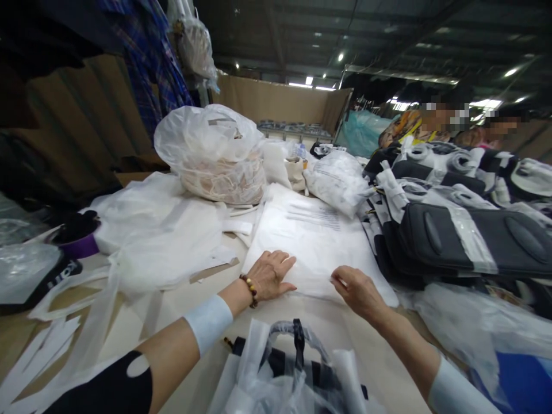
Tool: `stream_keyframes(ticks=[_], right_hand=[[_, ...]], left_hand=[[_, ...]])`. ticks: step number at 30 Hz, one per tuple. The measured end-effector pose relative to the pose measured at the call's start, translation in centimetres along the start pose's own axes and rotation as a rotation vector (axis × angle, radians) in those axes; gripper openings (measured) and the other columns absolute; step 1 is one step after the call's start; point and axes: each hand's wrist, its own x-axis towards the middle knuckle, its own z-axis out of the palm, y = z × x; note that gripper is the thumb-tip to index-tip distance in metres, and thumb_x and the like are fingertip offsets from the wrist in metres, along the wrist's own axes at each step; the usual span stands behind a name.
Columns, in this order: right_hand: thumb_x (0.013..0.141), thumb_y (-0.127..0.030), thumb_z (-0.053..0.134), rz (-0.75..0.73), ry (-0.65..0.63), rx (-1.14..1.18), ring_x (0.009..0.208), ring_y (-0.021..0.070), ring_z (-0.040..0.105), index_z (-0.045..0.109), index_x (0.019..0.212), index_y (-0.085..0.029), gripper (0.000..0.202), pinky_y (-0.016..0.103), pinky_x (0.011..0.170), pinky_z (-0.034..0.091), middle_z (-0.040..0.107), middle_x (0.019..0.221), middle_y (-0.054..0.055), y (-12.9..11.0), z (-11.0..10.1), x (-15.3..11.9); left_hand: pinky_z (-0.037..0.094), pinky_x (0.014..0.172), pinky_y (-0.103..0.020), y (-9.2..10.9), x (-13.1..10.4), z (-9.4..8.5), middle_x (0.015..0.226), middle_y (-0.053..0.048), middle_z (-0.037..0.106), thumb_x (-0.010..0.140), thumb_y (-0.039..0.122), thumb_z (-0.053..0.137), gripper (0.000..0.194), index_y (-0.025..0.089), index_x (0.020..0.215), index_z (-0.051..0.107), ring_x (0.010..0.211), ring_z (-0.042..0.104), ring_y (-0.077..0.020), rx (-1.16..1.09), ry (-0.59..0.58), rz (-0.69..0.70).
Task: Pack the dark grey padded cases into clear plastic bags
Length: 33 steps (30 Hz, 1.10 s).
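A stack of flat white translucent plastic bags (310,247) with printed lines lies on the table in front of me. My left hand (271,276), with a bead bracelet at the wrist, rests over the stack's near left part, fingers and thumb apart. At the near right part of the stack, my right hand (356,290) has its fingers curled and the fingertips pinched on the thin plastic. Closest to me stands a black handbag (297,368), its handle wrapped in clear plastic and white foam; neither hand touches it.
Wrapped black bags (466,236) are piled at the right. A large full plastic sack (219,161) and a smaller one (338,178) stand behind the stack. Loose white sheeting (159,230) and a purple tape roll (80,244) lie left. Two people are beyond the pile.
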Motion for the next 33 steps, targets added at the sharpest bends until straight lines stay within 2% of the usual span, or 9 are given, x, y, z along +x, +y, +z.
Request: stream_keyframes(ticks=[3,7,10,14,20,23,27,30,33], right_hand=[[0.077,-0.02,0.05,0.031,0.02,0.051,0.068,0.0189,0.054,0.055,0.068,-0.02,0.01,0.03,0.066,0.038,0.061,0.071,0.006,-0.2,-0.2,0.4],[0.074,-0.029,0.058,0.088,-0.01,0.17,0.056,0.0141,0.049,0.055,0.065,-0.02,0.013,0.026,0.057,0.036,0.058,0.062,0.0,-0.3,-0.6,0.8],[0.075,-0.039,0.057,0.108,-0.065,0.288,0.05,0.0114,0.046,0.055,0.06,-0.019,0.025,0.023,0.049,0.034,0.053,0.052,-0.003,-0.2,-0.9,0.9],[0.082,-0.042,0.045,0.079,-0.091,0.374,0.049,0.0104,0.045,0.054,0.06,-0.019,0.034,0.021,0.046,0.035,0.049,0.05,-0.004,-0.1,-1.1,0.8],[0.088,-0.039,0.04,0.004,0.06,0.251,0.053,0.0119,0.047,0.053,0.066,-0.021,0.032,0.023,0.051,0.036,0.051,0.057,-0.002,-0.9,-0.7,0.1],[0.092,-0.037,0.036,-0.082,0.13,0.155,0.064,0.0141,0.052,0.054,0.073,-0.02,0.031,0.025,0.062,0.039,0.057,0.07,0.002,-1.4,-0.6,-0.3],[0.094,-0.031,0.033,-0.165,0.176,0.017,0.068,0.0183,0.049,0.055,0.074,-0.019,0.032,0.03,0.068,0.037,0.055,0.071,0.006,-0.7,-0.5,-1.6],[0.091,-0.02,0.033,-0.177,0.182,-0.034,0.069,0.0209,0.048,0.059,0.079,-0.017,0.028,0.033,0.069,0.035,0.057,0.072,0.008,0.9,-0.3,-3.2],[0.082,-0.007,0.037,-0.105,0.199,-0.011,0.073,0.023,0.049,0.062,0.089,-0.015,0.027,0.036,0.072,0.034,0.059,0.077,0.01,2.5,-0.3,-4.9]], left_hand=[[0.04,0.09,-0.041,1.1,1.2,-0.2,0.121,-0.015,0.053,0.076,0.042,0.068,0.06,0.011,0.122,0.045,0.111,0.048,-0.0275,0.002,0.013,0.043],[0.042,0.082,-0.038,1.7,2.6,-0.4,0.1,-0.009,0.062,0.086,0.034,0.056,0.022,0.015,0.096,0.061,0.096,0.056,-0.0242,0.01,-0.026,0.038],[0.043,0.077,-0.033,1.6,3.2,-0.4,0.089,-0.007,0.064,0.091,0.033,0.047,0.027,0.015,0.081,0.064,0.086,0.06,-0.0207,0.006,-0.073,0.004],[0.043,0.069,-0.027,1.4,3.3,-0.4,0.083,-0.005,0.066,0.094,0.034,0.039,0.034,0.016,0.08,0.064,0.079,0.062,-0.017,-0.007,-0.117,-0.025],[0.046,0.066,-0.031,2.8,3.6,-0.6,0.082,-0.007,0.067,0.091,0.052,0.037,0.046,0.017,0.081,0.065,0.079,0.063,-0.0214,-0.001,-0.122,-0.089],[0.048,0.07,-0.032,3.1,3.9,-0.8,0.087,-0.006,0.066,0.091,0.037,0.044,0.029,0.015,0.086,0.064,0.083,0.062,-0.0205,0.03,-0.119,-0.099],[0.049,0.075,-0.035,1.3,3.1,-1.5,0.088,-0.004,0.064,0.085,0.012,0.051,0.011,0.012,0.088,0.062,0.085,0.06,-0.0183,0.096,-0.116,-0.169],[0.048,0.076,-0.037,-1.2,0.8,-2.3,0.086,-0.007,0.064,0.082,0.002,0.047,0.017,0.01,0.085,0.062,0.086,0.06,-0.0209,0.123,-0.066,-0.269],[0.046,0.077,-0.039,-3.3,-2.1,-3.2,0.084,-0.013,0.063,0.078,-0.003,0.038,0.026,0.009,0.08,0.062,0.087,0.059,-0.0259,0.092,0.025,-0.358]])
